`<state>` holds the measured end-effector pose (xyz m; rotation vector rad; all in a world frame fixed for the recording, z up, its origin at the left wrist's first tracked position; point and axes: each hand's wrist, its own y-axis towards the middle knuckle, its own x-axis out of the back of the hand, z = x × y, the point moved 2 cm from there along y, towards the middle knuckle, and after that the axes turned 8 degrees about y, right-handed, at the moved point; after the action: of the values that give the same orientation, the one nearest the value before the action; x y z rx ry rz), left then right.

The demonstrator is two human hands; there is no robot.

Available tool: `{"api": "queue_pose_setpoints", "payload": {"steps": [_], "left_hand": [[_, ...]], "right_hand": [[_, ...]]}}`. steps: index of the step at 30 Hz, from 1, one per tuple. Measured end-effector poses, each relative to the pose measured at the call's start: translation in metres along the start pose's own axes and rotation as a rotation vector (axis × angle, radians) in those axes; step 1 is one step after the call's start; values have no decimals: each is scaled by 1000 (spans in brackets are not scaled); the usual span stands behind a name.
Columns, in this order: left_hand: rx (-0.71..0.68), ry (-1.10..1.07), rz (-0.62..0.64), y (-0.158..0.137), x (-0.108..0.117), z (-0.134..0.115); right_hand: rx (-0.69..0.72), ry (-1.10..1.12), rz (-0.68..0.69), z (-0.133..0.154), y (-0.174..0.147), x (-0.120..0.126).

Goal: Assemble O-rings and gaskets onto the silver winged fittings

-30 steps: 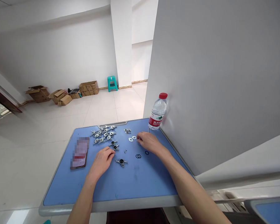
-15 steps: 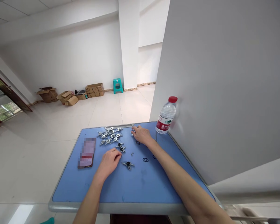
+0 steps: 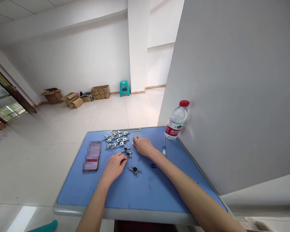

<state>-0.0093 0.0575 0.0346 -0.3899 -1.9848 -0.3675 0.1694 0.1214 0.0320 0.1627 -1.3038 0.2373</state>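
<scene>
My left hand (image 3: 116, 165) rests on the blue table top with its fingers curled together. Whatever may be between its fingertips is hidden. Just beyond it lie two small metal fittings with black round centres, one of them a fitting (image 3: 128, 155) near my fingertips. Another such fitting (image 3: 135, 169) lies by itself to the right of that hand. My right hand (image 3: 143, 146) is beside a pile of silvery metal fittings (image 3: 118, 139), fingers bent down and closed. A bit of something pale shows at its fingertips, too small to name.
Several tiny metal pieces (image 3: 138, 159) and black rings (image 3: 153, 166) lie between my arms. A screwdriver (image 3: 164, 150) lies beyond my right forearm, near a red-capped water bottle (image 3: 176, 120) by the grey partition. A phone (image 3: 93, 156) lies on the left.
My right hand has moved left toward the pile of fittings, and the screwdriver's handle now shows. My left hand keeps its place by the fittings. The view has shifted slightly.
</scene>
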Motion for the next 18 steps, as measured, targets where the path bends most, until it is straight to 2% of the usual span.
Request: {"api": "queue_pose_setpoints", "payload": {"steps": [8,18], "left_hand": [[23,-23,6,1,0,-1],[16,-30,-26,-1,-1,1]], "right_hand": [[48,59,-4,2,-11,2],[-26,147,-160,-20,-41,33]]}}
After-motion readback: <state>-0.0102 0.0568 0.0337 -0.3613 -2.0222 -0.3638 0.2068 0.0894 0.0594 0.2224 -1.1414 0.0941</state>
